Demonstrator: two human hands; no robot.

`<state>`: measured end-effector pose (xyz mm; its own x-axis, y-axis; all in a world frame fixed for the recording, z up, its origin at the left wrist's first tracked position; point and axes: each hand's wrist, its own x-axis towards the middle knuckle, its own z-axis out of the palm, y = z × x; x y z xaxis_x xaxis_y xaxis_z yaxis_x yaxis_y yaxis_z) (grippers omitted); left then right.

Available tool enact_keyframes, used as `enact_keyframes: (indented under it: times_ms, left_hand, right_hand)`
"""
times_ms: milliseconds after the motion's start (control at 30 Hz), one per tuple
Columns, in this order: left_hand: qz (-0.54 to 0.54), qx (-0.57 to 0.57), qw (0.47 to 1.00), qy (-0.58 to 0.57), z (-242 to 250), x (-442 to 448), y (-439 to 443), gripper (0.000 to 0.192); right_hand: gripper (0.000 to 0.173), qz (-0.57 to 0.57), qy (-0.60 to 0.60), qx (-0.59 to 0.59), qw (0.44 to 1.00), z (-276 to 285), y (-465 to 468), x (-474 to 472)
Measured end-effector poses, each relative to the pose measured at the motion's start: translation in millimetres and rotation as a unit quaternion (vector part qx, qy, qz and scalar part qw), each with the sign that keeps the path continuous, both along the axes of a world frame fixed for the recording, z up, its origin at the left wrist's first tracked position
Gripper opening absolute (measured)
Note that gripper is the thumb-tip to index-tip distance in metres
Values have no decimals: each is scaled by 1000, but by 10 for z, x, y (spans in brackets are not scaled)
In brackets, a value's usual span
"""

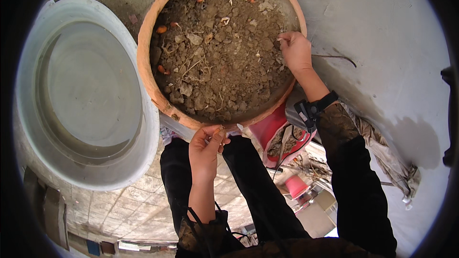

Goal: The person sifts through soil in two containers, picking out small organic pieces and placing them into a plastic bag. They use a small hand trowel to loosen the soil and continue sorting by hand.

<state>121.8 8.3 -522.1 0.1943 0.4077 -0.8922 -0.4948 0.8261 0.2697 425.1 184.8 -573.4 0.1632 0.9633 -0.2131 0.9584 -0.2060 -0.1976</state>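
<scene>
A round terracotta pot filled with dry, clumpy soil stands before me. Small orange-red bulbs sit in the soil, mainly along its left and far sides, some with pale dried tips. Inside the pot's right wall, my right hand pinches a small pale piece at the soil surface; its fingers hide most of it. Just outside the near rim, my left hand holds something small and pale brown between thumb and fingers. A white flake shows beside that hand, against the rim.
A large pale basin with water stands left of the pot. Under the pot's right side is a red container holding soil and a tool handle. A grey wall rises at right, with crumpled cloth along it.
</scene>
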Motion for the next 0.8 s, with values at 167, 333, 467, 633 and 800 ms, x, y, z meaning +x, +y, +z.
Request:
enact_keyframes:
  times_ms: [167, 333, 467, 633, 800]
  left_hand:
    - [11, 3, 1000, -6, -8, -9, 44, 12]
    - [-2, 4, 1000, -2, -17, -16, 95, 11]
    - [-1, 8, 1000, -7, -22, 0, 128, 11]
    - [-15, 10, 1000, -7, 8, -7, 153, 11]
    - [-23, 18, 999, -24, 17, -63, 151, 13]
  right_hand:
    - [12, -37, -85, 25, 995, -438, -43, 235]
    - [8, -28, -66, 109, 992, -584, -52, 214]
    - [7, -7, -128, 87, 988, -665, -21, 191]
    - [1, 58, -150, 105, 981, -797, -88, 183]
    - [3, 77, -175, 80, 978, -854, -95, 181]
